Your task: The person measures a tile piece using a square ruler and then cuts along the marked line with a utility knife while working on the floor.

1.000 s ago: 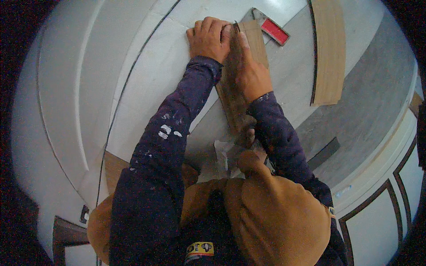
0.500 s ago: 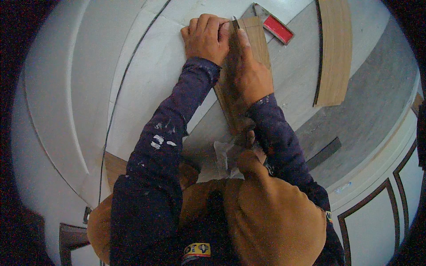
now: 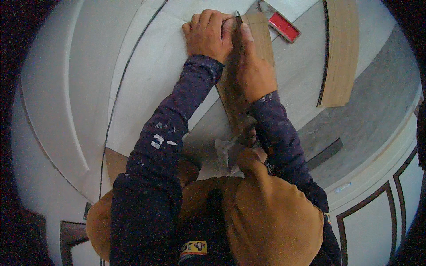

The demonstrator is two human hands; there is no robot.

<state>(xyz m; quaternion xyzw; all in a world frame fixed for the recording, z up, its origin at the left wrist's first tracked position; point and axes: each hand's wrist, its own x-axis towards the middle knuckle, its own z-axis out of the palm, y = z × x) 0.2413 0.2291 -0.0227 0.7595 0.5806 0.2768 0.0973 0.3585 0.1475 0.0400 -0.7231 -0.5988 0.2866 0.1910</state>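
A wood-look plank (image 3: 259,37) lies lengthwise before me on the floor, its far end between and beyond my hands. My left hand (image 3: 208,33) is closed over the plank's left edge near that end, fingers curled. My right hand (image 3: 257,75) rests on the plank, closed round a knife with the index finger stretched along it. Only the knife's thin blade (image 3: 238,17) shows past the fingertip, close to my left thumb; its handle is hidden in the hand. Just right of the plank's far end lies a red-and-grey rectangular tool (image 3: 284,27).
Another wood-look plank (image 3: 341,55) lies to the right. A narrow dark strip (image 3: 325,153) is nearer me on the grey floor (image 3: 306,93). A black cable (image 3: 128,66) runs along the left. Clear plastic (image 3: 225,153) lies by my knees. A white panelled surface (image 3: 368,221) stands lower right.
The view has shifted slightly, so the planks and red tool appear a little further right. Both hands keep their places on the plank; slightly more of the blade shows.
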